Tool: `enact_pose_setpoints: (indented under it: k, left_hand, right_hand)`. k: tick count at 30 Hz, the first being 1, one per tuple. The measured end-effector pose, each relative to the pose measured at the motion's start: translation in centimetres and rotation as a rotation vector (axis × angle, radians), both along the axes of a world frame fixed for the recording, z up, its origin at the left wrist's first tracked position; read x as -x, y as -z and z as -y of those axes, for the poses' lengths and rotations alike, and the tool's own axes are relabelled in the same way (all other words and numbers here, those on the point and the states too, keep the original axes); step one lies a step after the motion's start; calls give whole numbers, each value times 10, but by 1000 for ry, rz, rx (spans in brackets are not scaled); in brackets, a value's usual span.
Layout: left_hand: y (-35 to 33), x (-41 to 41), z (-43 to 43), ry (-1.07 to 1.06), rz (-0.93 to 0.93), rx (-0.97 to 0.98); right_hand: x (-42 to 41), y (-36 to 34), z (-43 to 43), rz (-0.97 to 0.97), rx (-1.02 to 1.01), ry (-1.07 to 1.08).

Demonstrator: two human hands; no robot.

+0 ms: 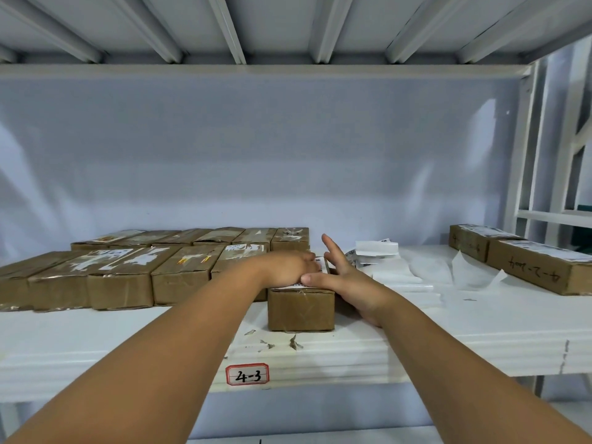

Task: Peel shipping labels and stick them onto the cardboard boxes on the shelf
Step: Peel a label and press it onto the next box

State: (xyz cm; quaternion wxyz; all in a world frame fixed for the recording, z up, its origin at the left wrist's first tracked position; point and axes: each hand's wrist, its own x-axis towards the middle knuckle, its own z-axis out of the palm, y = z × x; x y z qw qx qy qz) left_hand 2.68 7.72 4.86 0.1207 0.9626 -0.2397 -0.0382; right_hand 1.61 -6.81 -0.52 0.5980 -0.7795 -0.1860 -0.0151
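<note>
Left of the hands, a near row of cardboard boxes (pixel 121 280) lies side by side on the white shelf (pixel 448 331), with a back row of boxes (pixel 192 237) behind it against the wall; several carry torn white remnants or tape on top. Just beyond and to the right of the right hand sits a loose pile of label sheets (pixel 376 249), and further right of it lie curled, translucent backing papers (pixel 464 274). Well out to the right, two labelled boxes (pixel 541 270) rest end to end, the nearer one with handwriting on its side. Below the hands, small tape scraps (pixel 294 342) litter the shelf's front edge, and a red-bordered tag (pixel 247 374) reading "4-3" is stuck to its face. Directly under both hands stands the single box (pixel 301 310), pulled forward of the rows, its short end facing the camera. The shipping label (pixel 322 262) lies on its top, mostly covered, with white edges showing between and beneath the hands. The left hand (pixel 288 267) reaches in from the left and lies palm down, fingers flat across the label, gripping nothing. The right hand (pixel 346 280) sits at the box's right side, thumb pressed onto the label's near edge, touching the left hand, while its fingers stretch straight and spread, pointing away toward the wall and holding nothing.
</note>
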Motion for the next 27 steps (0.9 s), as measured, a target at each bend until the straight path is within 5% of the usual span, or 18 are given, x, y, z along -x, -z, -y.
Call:
enact_pose_setpoints:
  k: [10, 14, 17, 21, 27]
  left_hand:
    - [4, -11, 8, 70, -41, 39]
    - [9, -20, 11, -37, 53, -25]
    - [11, -16, 11, -32, 119, 126]
    - [12, -4, 10, -103, 387, 52]
    - [8, 18, -1, -229, 171, -92]
  right_hand:
    - [-13, 6, -1, -15, -117, 108]
    - [-12, 4, 0, -18, -172, 160]
    - [-12, 5, 0, -1, -195, 161]
    - [-10, 5, -2, 31, -81, 188]
    - [-11, 3, -1, 38, 12, 256]
